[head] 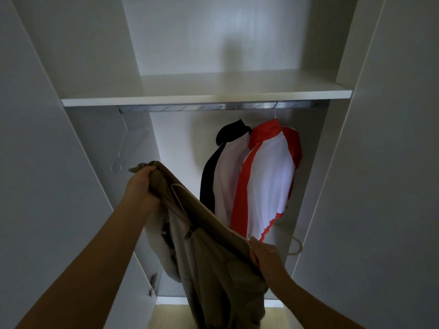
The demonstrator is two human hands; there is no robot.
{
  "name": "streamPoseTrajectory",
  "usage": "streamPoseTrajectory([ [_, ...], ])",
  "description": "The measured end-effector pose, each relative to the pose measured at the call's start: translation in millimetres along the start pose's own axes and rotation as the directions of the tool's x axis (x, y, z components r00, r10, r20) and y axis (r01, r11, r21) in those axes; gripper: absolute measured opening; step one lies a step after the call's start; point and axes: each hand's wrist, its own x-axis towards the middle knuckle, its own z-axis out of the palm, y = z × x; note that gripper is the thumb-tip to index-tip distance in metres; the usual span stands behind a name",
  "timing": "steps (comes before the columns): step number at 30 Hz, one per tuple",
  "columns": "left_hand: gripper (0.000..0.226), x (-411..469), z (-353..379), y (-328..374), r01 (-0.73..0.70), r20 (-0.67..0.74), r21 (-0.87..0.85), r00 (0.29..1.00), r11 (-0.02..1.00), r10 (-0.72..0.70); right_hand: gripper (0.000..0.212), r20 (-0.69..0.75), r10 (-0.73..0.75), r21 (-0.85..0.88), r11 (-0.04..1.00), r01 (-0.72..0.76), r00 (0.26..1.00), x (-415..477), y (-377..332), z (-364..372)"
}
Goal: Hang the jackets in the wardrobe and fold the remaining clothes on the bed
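I hold a khaki jacket (213, 264) up in front of the open wardrobe. A white hanger (177, 194) sits partly inside its collar. My left hand (142, 186) grips the jacket's upper left shoulder. My right hand (263, 255) grips its lower right shoulder. The metal rail (190, 107) runs under the shelf (204, 99). Two jackets hang on the rail at the right: a red and white one (268, 176) and, behind it, a black and white one (225, 162).
A spare clear hanger (128, 148) hangs at the rail's left end. The wardrobe's white side panels (320, 186) and open doors frame the compartment. A cord loop (297, 245) dangles below the red jacket. A hinge (152, 286) shows at the lower left.
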Motion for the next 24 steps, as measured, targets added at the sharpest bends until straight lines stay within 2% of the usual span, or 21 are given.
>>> streamPoseTrajectory([
  [3, 0.017, 4.8, -6.9, -11.7, -0.074, -0.039, 0.142, 0.996, 0.987, 0.080, 0.045, 0.013, -0.021, -0.054, 0.998, 0.022, 1.000, 1.5, 1.9, -15.8],
  [6, 0.016, 3.7, -12.9, -18.7, -0.194, 0.017, 0.386, 0.979, 0.902, 0.203, 0.048, 0.076, -0.027, -0.127, 0.991, 0.036, 0.997, 6.4, -3.0, -28.2],
  [9, 0.011, -2.5, -6.1, -22.1, -0.392, 0.193, 0.593, 0.917, 0.703, 0.349, 0.045, 0.130, 0.017, -0.408, 0.912, 0.038, 0.991, 8.8, -9.6, -27.4],
  [11, 0.018, -13.0, 4.7, -27.4, -0.517, 0.378, 0.619, 0.856, 0.591, 0.353, 0.039, 0.168, 0.044, -0.444, 0.895, 0.036, 0.985, 20.4, -22.3, -15.9],
  [13, 0.025, -18.7, 9.7, -31.3, -0.575, 0.518, 0.622, 0.811, 0.531, 0.272, 0.038, 0.187, 0.033, -0.380, 0.924, 0.041, 0.982, 36.4, -50.2, -3.2],
  [15, 0.023, -14.8, 1.2, -28.4, -0.542, 0.597, 0.694, 0.801, 0.474, 0.041, 0.036, 0.203, -0.014, -0.347, 0.934, 0.085, 0.979, 53.0, -86.7, 3.1],
  [16, 0.017, -11.7, -6.3, -24.8, -0.467, 0.565, 0.778, 0.813, 0.419, -0.143, 0.035, 0.223, -0.051, -0.331, 0.935, 0.124, 0.974, 60.9, -102.6, 3.3],
  [17, 0.008, -10.2, -14.9, -21.6, -0.358, 0.464, 0.869, 0.827, 0.341, -0.316, 0.035, 0.249, -0.087, -0.320, 0.933, 0.166, 0.965, 65.9, -116.0, 3.8],
  [18, 0.010, -4.9, -23.7, -20.2, -0.274, 0.352, 0.932, 0.846, 0.239, -0.402, 0.036, 0.276, -0.115, -0.306, 0.931, 0.201, 0.954, 69.4, -124.4, 4.9],
  [19, 0.020, 0.2, -30.2, -19.9, -0.221, 0.275, 0.958, 0.891, 0.185, -0.361, 0.038, 0.303, -0.137, -0.304, 0.924, 0.232, 0.943, 70.7, -130.2, 6.4],
  [20, 0.029, 6.6, -34.8, -21.3, -0.216, 0.255, 0.958, 0.943, 0.191, -0.212, 0.039, 0.332, -0.157, -0.311, 0.913, 0.265, 0.930, 72.3, -133.4, 9.4],
  [21, 0.042, 11.4, -37.1, -24.8, -0.292, 0.300, 0.935, 0.954, 0.203, -0.008, 0.040, 0.363, -0.174, -0.320, 0.899, 0.298, 0.915, 72.6, -136.8, 13.8],
  [22, 0.055, 15.8, -37.6, -28.7, -0.424, 0.403, 0.897, 0.901, 0.129, 0.159, 0.040, 0.396, -0.185, -0.321, 0.890, 0.324, 0.899, 75.0, -139.2, 20.0],
  [23, 0.064, 19.5, -35.8, -32.1, -0.531, 0.525, 0.846, 0.821, -0.038, 0.224, 0.040, 0.422, -0.181, -0.324, 0.885, 0.334, 0.889, 77.6, -142.9, 26.9],
  [24, 0.066, 24.6, -34.3, -37.0, -0.595, 0.625, 0.780, 0.752, -0.192, 0.210, 0.040, 0.437, -0.165, -0.326, 0.887, 0.327, 0.884, 80.7, -147.7, 33.6],
])
